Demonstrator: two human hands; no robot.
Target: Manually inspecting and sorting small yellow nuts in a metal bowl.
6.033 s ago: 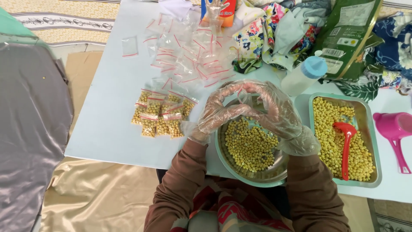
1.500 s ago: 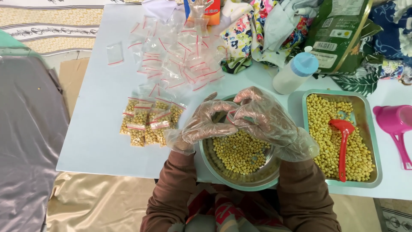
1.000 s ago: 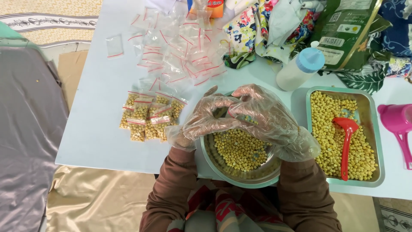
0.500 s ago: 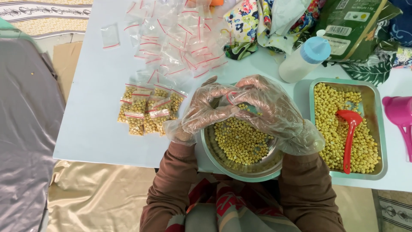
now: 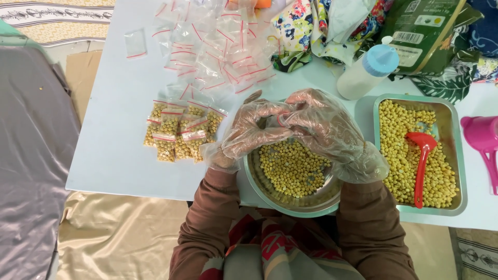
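Both my hands wear thin clear plastic gloves and meet above the far rim of a round metal bowl half full of yellow beans. My left hand and my right hand pinch a small clear zip bag with a red strip between their fingertips. The bag is mostly hidden by my fingers. A cluster of filled small bags of beans lies on the table just left of my left hand.
Several empty red-strip bags are scattered at the back. On the right a rectangular metal tray holds beans and a red scoop. A blue-capped white bottle, a green pouch, floral cloth and a pink cup stand around.
My hands stay together over the bowl, fingers working the small bag. The view has shifted a little; nothing else on the table has moved.
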